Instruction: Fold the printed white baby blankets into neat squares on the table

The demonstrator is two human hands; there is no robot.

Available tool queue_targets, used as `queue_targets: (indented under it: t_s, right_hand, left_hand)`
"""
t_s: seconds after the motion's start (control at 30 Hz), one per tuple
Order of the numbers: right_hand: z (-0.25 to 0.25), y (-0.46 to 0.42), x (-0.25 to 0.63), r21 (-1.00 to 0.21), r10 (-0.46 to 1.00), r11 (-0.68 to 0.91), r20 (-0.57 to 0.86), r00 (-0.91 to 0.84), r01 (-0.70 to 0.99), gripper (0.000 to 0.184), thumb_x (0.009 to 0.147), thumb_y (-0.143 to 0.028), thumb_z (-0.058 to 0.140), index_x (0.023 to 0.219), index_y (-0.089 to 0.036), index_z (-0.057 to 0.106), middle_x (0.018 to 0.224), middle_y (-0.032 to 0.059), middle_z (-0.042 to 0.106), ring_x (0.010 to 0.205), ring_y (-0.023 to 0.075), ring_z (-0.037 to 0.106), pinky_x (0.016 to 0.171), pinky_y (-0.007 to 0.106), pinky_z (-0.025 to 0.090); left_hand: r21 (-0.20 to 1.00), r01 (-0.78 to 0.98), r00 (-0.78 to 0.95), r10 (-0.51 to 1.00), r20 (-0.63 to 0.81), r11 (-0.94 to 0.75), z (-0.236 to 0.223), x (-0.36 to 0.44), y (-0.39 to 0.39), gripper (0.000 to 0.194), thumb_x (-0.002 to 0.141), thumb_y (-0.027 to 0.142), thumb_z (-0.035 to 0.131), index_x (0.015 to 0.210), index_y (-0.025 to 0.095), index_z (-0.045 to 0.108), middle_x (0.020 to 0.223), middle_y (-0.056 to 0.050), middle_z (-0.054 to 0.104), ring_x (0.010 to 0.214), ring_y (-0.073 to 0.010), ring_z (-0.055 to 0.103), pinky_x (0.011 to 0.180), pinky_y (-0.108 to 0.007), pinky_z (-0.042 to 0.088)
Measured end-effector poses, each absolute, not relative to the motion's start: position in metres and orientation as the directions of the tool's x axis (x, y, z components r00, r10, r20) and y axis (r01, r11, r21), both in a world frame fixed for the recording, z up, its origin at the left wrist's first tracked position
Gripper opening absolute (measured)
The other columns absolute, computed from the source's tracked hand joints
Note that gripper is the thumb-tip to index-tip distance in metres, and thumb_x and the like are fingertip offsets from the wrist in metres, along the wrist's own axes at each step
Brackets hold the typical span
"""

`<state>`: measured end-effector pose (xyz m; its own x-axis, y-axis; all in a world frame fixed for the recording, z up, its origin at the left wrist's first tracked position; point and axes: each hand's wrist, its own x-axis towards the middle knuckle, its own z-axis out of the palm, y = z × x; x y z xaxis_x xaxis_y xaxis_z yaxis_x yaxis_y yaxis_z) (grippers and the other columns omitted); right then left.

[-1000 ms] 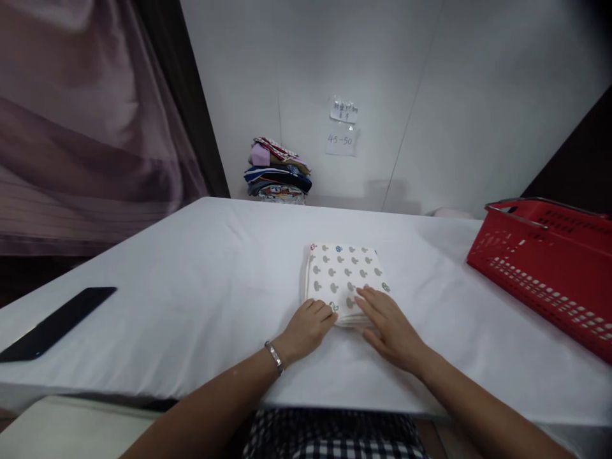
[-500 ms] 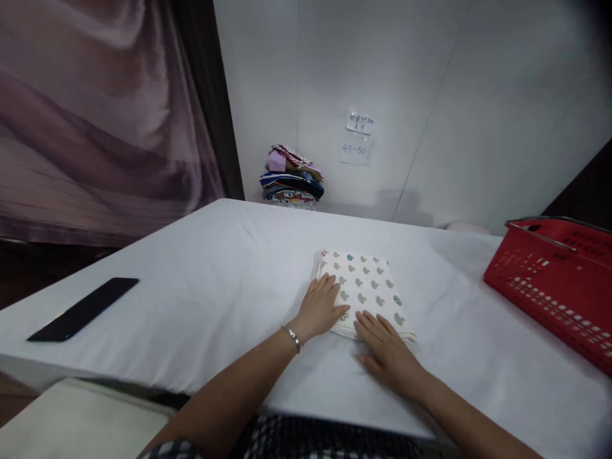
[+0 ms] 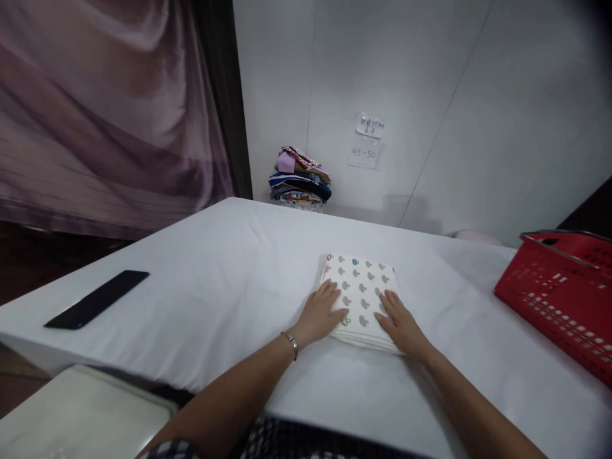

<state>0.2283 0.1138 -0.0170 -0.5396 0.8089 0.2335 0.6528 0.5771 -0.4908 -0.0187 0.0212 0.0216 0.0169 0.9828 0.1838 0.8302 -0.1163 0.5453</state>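
Note:
A folded white cloth [image 3: 358, 287] with a mushroom-like print lies on the white-covered table [image 3: 229, 274] in front of me. My left hand [image 3: 321, 312] rests flat on its left edge, fingers stretched out, with a bracelet on the wrist. On the cloth's right side lies my right hand [image 3: 401, 322], its fingers spread over the print. Neither hand grips anything. Several layers show along the cloth's near edge, and part of its right edge is under my right hand.
A red plastic basket [image 3: 557, 299] stands at the table's right. To the left lies a flat black object [image 3: 98, 299]. Folded clothes [image 3: 300, 178] are piled beyond the far edge, by a wall with paper labels [image 3: 364, 154]. A pale stool-like surface [image 3: 86, 414] sits low at left.
My right hand has moved from the cloth's near edge up onto its right side. My left hand stays on the left edge. The whole view has shifted slightly.

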Motion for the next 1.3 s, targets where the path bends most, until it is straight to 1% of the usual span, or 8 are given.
queue_targets:
  t_s: [0.17, 0.27, 0.53, 0.67, 0.87, 0.97, 1.1, 1.3]
  right_hand:
    - [0.003, 0.124, 0.233, -0.754, 0.935, 0.322, 0.158, -0.318, 0.573, 0.062, 0.081, -0.053, 0.049, 0.132, -0.019, 0.049, 0.149, 0.0075, 0.028, 0.137, 0.0248, 0.023, 0.111, 0.041, 0.025]
    - [0.018, 0.141, 0.232, -0.863, 0.989, 0.085, 0.01, -0.151, 0.499, 0.066, 0.075, -0.049, 0.058, 0.131, -0.017, 0.048, 0.139, 0.0115, 0.044, 0.126, 0.0278, 0.043, 0.103, 0.041, 0.037]
    - [0.037, 0.171, 0.217, -0.911, 0.952, -0.118, -0.217, -0.216, 0.395, 0.081, 0.065, -0.036, 0.072, 0.137, -0.018, 0.039, 0.115, 0.0139, 0.063, 0.091, 0.0246, 0.065, 0.074, 0.033, 0.054]
    - [0.044, 0.204, 0.23, -0.874, 0.968, -0.011, -0.131, -0.214, 0.486, 0.088, 0.067, -0.032, 0.069, 0.143, -0.018, 0.027, 0.105, 0.0108, 0.065, 0.079, 0.0222, 0.066, 0.068, 0.032, 0.053]
    - [0.052, 0.245, 0.235, -0.4, 0.946, 0.317, 0.07, -0.316, 0.86, 0.066, 0.07, -0.029, 0.063, 0.131, -0.013, 0.048, 0.11, 0.0157, 0.064, 0.101, 0.03, 0.059, 0.086, 0.041, 0.044]
    - [0.056, 0.224, 0.211, -0.429, 0.878, 0.479, 0.225, -0.423, 0.766, 0.044, 0.077, -0.031, 0.054, 0.118, -0.017, 0.059, 0.109, 0.0109, 0.065, 0.098, 0.0246, 0.059, 0.085, 0.035, 0.043]
    - [0.059, 0.168, 0.165, -0.602, 0.809, 0.544, 0.191, -0.557, 0.584, 0.031, 0.083, -0.042, 0.045, 0.09, -0.022, 0.067, 0.08, 0.0024, 0.068, 0.072, 0.0181, 0.06, 0.066, 0.028, 0.043]
    - [0.057, 0.131, 0.126, -0.409, 0.81, 0.555, 0.068, -0.582, 0.725, 0.03, 0.08, -0.045, 0.053, 0.098, -0.021, 0.061, 0.072, 0.0016, 0.064, 0.063, 0.0156, 0.054, 0.057, 0.026, 0.032]
  left_hand:
    - [0.668, 0.739, -0.227, 0.966, 0.126, 0.087, 0.027, -0.029, 0.039, 0.053, 0.085, 0.043, 0.043, 0.131, 0.015, 0.044, 0.148, -0.011, 0.029, 0.137, -0.0233, 0.024, 0.109, -0.034, 0.024]
    - [0.696, 0.686, -0.316, 0.949, 0.021, 0.213, 0.034, -0.036, 0.054, 0.051, 0.085, 0.041, 0.044, 0.128, 0.014, 0.044, 0.138, -0.015, 0.044, 0.127, -0.0262, 0.04, 0.1, -0.034, 0.033]
    - [0.768, 0.54, -0.437, 0.895, -0.094, 0.344, 0.034, -0.039, 0.07, 0.054, 0.082, 0.046, 0.048, 0.125, 0.014, 0.043, 0.12, -0.015, 0.057, 0.113, -0.0271, 0.052, 0.087, -0.031, 0.039]
    - [0.821, 0.499, -0.368, 0.926, -0.088, 0.276, 0.029, -0.021, 0.06, 0.054, 0.079, 0.045, 0.053, 0.123, 0.016, 0.044, 0.115, -0.013, 0.061, 0.104, -0.0245, 0.057, 0.083, -0.029, 0.042]
    - [0.845, 0.503, -0.19, 0.977, -0.096, 0.181, 0.021, -0.01, 0.058, 0.046, 0.069, 0.049, 0.064, 0.105, 0.021, 0.057, 0.102, -0.005, 0.066, 0.089, -0.021, 0.061, 0.07, -0.026, 0.045]
    - [0.878, 0.425, -0.222, 0.966, -0.134, 0.219, 0.015, -0.02, 0.067, 0.041, 0.07, 0.049, 0.063, 0.099, 0.02, 0.06, 0.094, -0.003, 0.067, 0.081, -0.0176, 0.062, 0.066, -0.024, 0.045]
    - [0.92, 0.317, -0.316, 0.94, -0.127, 0.231, 0.014, -0.032, 0.086, 0.021, 0.074, 0.037, 0.06, 0.081, 0.017, 0.064, 0.078, -0.002, 0.066, 0.067, -0.0135, 0.059, 0.06, -0.023, 0.044]
    - [0.949, 0.14, -0.32, 0.92, -0.225, 0.281, 0.02, -0.036, 0.11, 0.017, 0.076, 0.027, 0.057, 0.066, 0.014, 0.061, 0.052, 0.003, 0.054, 0.045, -0.0087, 0.048, 0.046, -0.021, 0.037]
